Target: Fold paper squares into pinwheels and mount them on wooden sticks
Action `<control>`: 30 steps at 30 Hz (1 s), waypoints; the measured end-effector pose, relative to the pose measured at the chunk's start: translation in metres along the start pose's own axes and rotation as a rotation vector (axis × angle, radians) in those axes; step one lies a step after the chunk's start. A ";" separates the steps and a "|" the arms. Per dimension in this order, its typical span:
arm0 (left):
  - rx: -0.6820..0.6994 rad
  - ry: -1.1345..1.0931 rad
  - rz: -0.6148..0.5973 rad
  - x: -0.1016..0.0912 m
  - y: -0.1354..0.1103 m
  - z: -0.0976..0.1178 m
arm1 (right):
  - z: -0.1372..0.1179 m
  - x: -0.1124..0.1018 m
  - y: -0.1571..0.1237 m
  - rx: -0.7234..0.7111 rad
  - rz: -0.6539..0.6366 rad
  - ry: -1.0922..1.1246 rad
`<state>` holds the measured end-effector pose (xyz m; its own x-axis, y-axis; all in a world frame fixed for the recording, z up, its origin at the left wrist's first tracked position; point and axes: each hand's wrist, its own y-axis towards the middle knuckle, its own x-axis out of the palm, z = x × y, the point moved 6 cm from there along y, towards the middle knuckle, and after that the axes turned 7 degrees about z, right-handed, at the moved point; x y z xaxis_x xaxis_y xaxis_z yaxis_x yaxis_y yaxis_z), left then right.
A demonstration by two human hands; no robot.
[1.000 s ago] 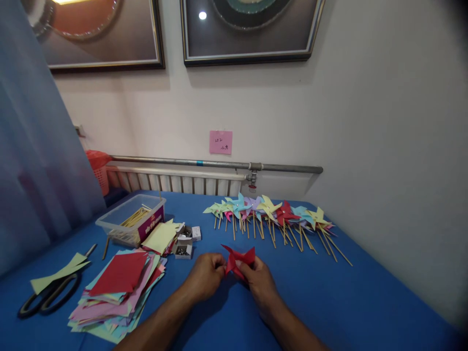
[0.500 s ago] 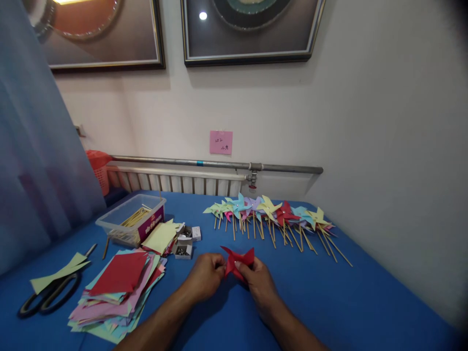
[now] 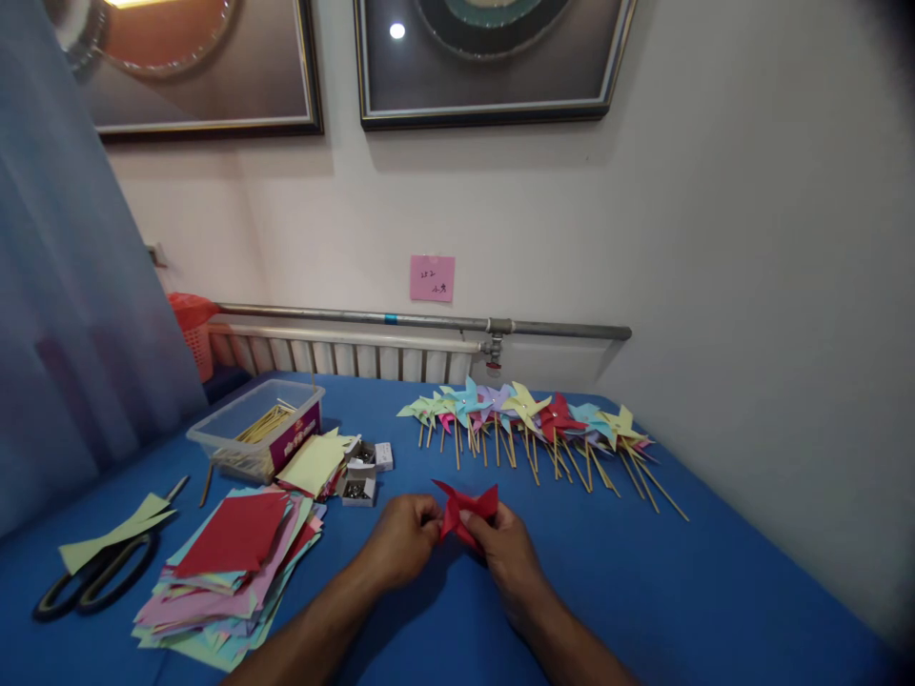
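Red paper pinwheel [image 3: 453, 510] in the grasp of the right hand [image 3: 510, 551]; left hand [image 3: 402, 539] at its edge, grip unclear.

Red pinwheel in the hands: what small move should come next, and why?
Perhaps the right hand should press its thumb on the red pinwheel: the thumb lies near its middle, the blades look folded, and the left hand is at its edge.

Soft, dim indoor light, white glare spot on the right-hand framed picture [image 3: 493, 81], dark blurry upper-right corner.
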<state>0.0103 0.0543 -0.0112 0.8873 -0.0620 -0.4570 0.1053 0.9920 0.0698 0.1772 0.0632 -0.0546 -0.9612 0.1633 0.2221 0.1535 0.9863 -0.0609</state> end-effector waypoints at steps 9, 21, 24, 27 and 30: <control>-0.002 0.021 -0.009 0.001 -0.001 0.004 | -0.007 0.000 -0.005 0.014 0.038 0.014; -0.004 0.015 -0.011 0.002 -0.002 0.003 | -0.004 -0.002 -0.003 -0.005 0.038 -0.003; 0.011 0.022 -0.004 0.002 -0.002 0.002 | -0.002 -0.002 -0.003 0.001 0.042 -0.005; 0.009 0.016 -0.008 0.002 -0.001 0.001 | -0.001 -0.002 -0.003 0.010 0.053 0.007; -0.002 0.008 -0.012 0.002 -0.001 0.001 | 0.000 -0.001 -0.003 0.016 0.060 0.018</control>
<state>0.0121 0.0526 -0.0112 0.8824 -0.0733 -0.4647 0.1150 0.9914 0.0620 0.1779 0.0601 -0.0545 -0.9461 0.2230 0.2350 0.2072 0.9741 -0.0902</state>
